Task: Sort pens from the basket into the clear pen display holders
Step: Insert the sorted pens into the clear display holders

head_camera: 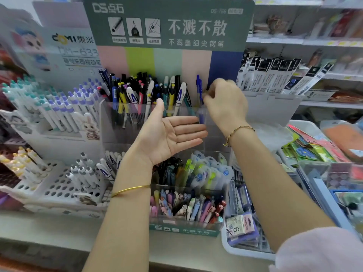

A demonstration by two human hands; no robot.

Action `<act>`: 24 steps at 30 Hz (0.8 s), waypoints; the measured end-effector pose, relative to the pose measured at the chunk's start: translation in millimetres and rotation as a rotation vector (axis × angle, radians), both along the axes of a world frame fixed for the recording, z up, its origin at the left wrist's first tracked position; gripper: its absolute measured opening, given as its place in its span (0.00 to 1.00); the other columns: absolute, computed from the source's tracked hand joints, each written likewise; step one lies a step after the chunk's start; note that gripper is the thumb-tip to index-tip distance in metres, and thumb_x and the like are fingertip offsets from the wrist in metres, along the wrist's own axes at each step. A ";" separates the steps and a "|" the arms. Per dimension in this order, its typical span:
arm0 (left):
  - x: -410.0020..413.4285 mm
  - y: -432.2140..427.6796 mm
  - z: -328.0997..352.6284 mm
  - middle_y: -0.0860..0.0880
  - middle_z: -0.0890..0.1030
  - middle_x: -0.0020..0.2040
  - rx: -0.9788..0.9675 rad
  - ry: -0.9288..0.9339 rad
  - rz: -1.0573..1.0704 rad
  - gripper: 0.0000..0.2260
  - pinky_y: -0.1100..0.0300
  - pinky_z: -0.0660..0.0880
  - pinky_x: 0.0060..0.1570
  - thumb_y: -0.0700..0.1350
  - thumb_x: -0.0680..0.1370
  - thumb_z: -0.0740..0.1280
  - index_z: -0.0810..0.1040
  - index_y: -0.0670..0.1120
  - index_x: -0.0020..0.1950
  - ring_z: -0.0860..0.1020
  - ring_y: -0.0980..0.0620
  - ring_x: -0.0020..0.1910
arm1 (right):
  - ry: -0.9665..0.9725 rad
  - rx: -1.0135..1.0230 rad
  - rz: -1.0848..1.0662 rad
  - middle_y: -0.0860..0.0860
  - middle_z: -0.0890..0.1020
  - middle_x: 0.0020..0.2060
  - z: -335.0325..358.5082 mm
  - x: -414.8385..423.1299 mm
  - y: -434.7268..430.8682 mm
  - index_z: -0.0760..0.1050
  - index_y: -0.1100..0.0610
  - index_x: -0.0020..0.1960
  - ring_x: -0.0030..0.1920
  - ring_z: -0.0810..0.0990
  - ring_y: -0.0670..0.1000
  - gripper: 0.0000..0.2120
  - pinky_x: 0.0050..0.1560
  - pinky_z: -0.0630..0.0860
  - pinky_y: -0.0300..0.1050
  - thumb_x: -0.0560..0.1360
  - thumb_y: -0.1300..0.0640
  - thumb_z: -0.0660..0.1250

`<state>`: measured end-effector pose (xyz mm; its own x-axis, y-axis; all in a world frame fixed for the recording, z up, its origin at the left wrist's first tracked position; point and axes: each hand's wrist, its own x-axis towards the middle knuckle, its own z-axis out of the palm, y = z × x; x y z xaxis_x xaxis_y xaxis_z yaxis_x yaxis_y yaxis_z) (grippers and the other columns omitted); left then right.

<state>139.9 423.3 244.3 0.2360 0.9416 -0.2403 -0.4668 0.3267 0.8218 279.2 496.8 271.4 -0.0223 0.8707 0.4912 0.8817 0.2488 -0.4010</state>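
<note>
Right fingers (pixel 208 96) pinching blue pen (pixel 198 83) in clear holder (pixel 107 124), left fingers (pixel 188 132) straight, empty

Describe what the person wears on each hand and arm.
The left hand and right hand are bare, without gloves. A thin, smooth gold-coloured bangle circles the left forearm, which shows no sleeve in view. The right wrist carries a twisted gold-coloured bracelet, and a pale lilac sleeve covers the right arm higher up.
</note>
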 end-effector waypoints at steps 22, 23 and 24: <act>-188.0 -318.5 -186.2 0.41 0.80 0.44 -0.683 0.123 1.236 0.09 0.62 0.79 0.30 0.40 0.83 0.56 0.72 0.36 0.56 0.80 0.46 0.40 | 0.012 -0.831 1.194 0.55 0.81 0.38 -163.0 -235.6 -267.0 0.76 0.59 0.46 0.37 0.81 0.53 0.04 0.40 0.76 0.49 0.75 0.58 0.65; -192.8 -329.3 -201.0 0.41 0.78 0.45 -0.731 0.133 1.281 0.08 0.61 0.78 0.31 0.39 0.83 0.56 0.72 0.38 0.58 0.79 0.46 0.42 | -0.004 -0.861 1.188 0.56 0.82 0.40 -175.1 -243.6 -274.8 0.76 0.59 0.46 0.40 0.82 0.56 0.04 0.42 0.76 0.51 0.75 0.58 0.64; -196.1 -338.6 -216.7 0.41 0.76 0.44 -0.773 0.137 1.288 0.07 0.62 0.77 0.31 0.38 0.83 0.56 0.73 0.39 0.56 0.77 0.46 0.40 | -0.002 -0.895 1.172 0.57 0.82 0.42 -186.4 -250.8 -281.2 0.76 0.60 0.47 0.40 0.82 0.57 0.04 0.41 0.77 0.51 0.75 0.60 0.64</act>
